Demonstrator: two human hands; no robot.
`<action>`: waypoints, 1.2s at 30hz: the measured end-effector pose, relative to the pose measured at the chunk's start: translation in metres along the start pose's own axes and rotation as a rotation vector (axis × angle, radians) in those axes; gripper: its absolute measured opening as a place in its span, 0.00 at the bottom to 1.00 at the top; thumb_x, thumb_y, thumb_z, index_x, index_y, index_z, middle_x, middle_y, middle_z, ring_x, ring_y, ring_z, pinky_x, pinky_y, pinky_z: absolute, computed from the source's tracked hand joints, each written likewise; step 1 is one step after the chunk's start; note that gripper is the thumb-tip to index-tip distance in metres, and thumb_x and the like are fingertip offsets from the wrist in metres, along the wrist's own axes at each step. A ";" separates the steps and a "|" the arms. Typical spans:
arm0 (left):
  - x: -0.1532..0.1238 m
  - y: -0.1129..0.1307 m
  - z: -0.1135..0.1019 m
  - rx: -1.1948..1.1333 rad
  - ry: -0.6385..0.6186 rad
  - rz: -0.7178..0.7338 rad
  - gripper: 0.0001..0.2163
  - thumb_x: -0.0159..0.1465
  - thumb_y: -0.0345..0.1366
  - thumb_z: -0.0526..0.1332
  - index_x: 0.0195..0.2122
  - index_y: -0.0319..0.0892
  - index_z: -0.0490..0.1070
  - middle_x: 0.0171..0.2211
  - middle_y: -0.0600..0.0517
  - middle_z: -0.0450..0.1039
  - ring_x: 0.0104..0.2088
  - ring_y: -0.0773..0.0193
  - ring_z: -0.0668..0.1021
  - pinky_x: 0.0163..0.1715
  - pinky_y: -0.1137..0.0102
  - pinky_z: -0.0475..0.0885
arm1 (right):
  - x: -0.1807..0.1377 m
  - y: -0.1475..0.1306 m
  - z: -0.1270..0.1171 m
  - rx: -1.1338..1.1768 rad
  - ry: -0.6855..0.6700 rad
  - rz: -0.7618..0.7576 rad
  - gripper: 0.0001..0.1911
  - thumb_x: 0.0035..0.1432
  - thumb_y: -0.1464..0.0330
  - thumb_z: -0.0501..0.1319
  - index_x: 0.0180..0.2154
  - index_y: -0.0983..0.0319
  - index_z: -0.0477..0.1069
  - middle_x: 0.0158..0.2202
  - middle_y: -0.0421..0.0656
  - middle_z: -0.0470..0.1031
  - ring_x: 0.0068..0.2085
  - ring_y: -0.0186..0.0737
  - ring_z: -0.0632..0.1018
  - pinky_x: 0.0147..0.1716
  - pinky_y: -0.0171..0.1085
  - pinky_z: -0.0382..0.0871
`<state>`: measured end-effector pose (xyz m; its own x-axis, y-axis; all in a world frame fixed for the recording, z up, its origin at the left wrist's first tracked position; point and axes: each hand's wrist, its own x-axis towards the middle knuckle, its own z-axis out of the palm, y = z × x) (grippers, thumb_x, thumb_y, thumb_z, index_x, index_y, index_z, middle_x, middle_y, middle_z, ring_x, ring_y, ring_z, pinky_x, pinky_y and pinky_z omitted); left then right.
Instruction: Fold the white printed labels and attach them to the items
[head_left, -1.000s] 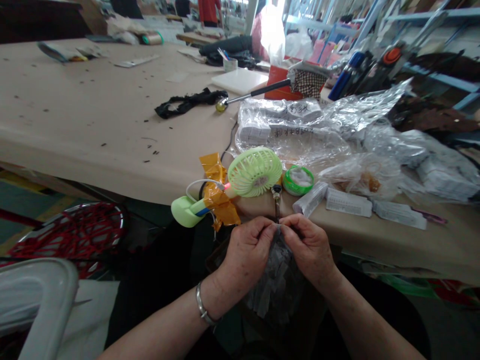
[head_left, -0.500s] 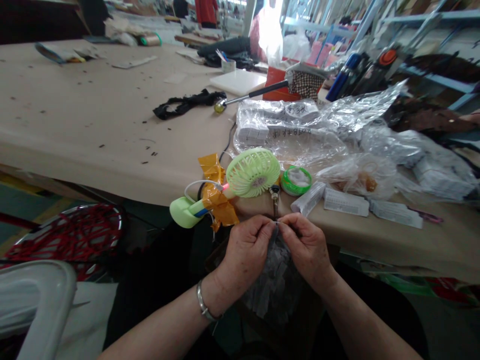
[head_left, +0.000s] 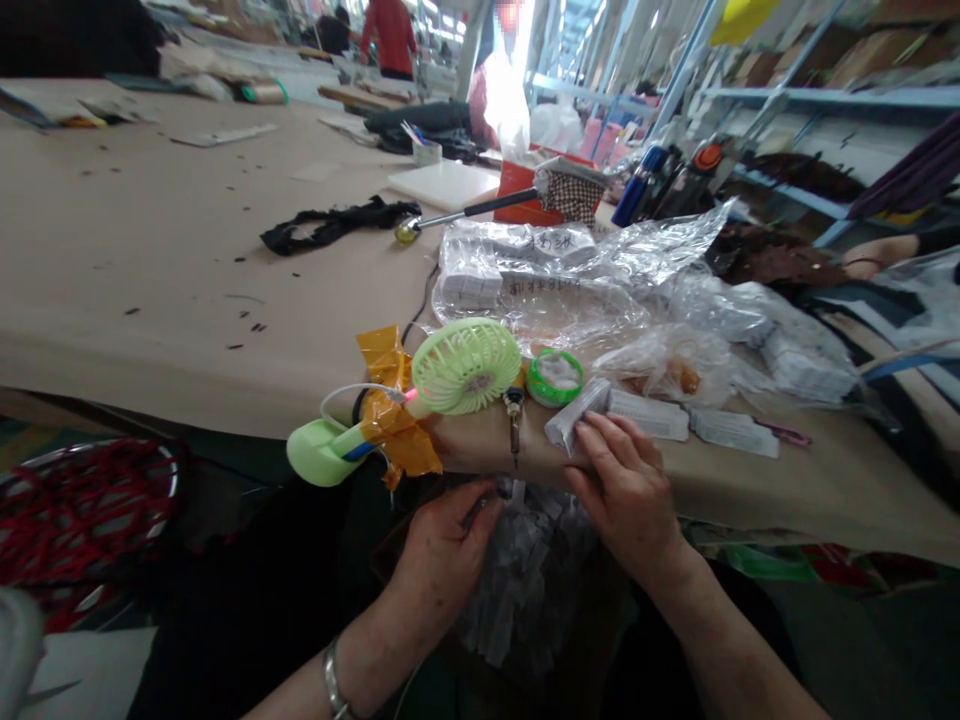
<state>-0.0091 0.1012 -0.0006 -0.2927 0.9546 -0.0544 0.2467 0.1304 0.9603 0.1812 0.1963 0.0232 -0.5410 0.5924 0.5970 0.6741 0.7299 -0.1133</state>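
Observation:
My left hand (head_left: 454,535) is closed in a pinch below the table's edge. What it pinches is too small and dark to name. Beside it lies a heap of pale label strips (head_left: 514,600). My right hand (head_left: 630,490) rests with fingers stretched over a folded stack of white labels (head_left: 574,420), touching its near end. Between the hands and higher up, a soldering-iron-like tool (head_left: 514,415) points its thin tip down past the table's front edge. A green round tin (head_left: 555,377) with white fluff stands right of it.
A light green fan (head_left: 466,367) is fixed to the table edge with orange tape (head_left: 405,455). Flat label stacks (head_left: 649,415) lie to the right, with clear plastic bags (head_left: 570,300) behind. A hammer-like tool (head_left: 465,212) and black cloth (head_left: 337,222) lie farther back. Another person's arm (head_left: 885,255) shows at right.
My hands, pinched together at the tool's tip before, are now apart. The left has dropped down and left; the right has opened onto the label stack. The camera view has shifted right.

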 end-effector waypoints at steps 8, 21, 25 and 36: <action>-0.003 0.011 0.020 -0.112 -0.117 -0.069 0.07 0.58 0.34 0.59 0.26 0.42 0.76 0.23 0.54 0.74 0.27 0.65 0.73 0.30 0.73 0.65 | -0.012 0.011 0.008 0.083 0.069 -0.059 0.15 0.59 0.74 0.56 0.47 0.59 0.74 0.46 0.46 0.78 0.50 0.46 0.75 0.52 0.49 0.67; 0.008 0.051 0.065 -1.138 -0.419 -0.582 0.12 0.57 0.41 0.64 0.34 0.35 0.73 0.26 0.51 0.72 0.23 0.71 0.73 0.25 0.75 0.68 | -0.034 -0.007 -0.026 0.397 0.067 -0.150 0.09 0.59 0.75 0.58 0.38 0.58 0.74 0.39 0.44 0.78 0.48 0.46 0.74 0.46 0.48 0.72; 0.011 0.054 0.074 -1.099 -0.369 -0.602 0.07 0.55 0.32 0.66 0.30 0.34 0.72 0.24 0.52 0.71 0.21 0.74 0.72 0.20 0.80 0.64 | -0.041 -0.006 -0.034 0.373 -0.014 -0.189 0.11 0.59 0.74 0.57 0.44 0.59 0.71 0.41 0.45 0.77 0.49 0.46 0.73 0.49 0.48 0.70; 0.004 0.049 0.077 -0.743 -0.361 -0.648 0.06 0.62 0.32 0.58 0.36 0.34 0.70 0.23 0.50 0.74 0.20 0.69 0.75 0.22 0.75 0.70 | -0.024 0.038 -0.024 -0.270 -0.158 0.130 0.18 0.61 0.66 0.57 0.52 0.64 0.68 0.53 0.51 0.72 0.52 0.55 0.69 0.50 0.53 0.62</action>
<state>0.0724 0.1319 0.0252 0.1567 0.8001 -0.5791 -0.5240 0.5644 0.6379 0.2319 0.2019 0.0238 -0.4991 0.7353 0.4585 0.8397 0.5410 0.0465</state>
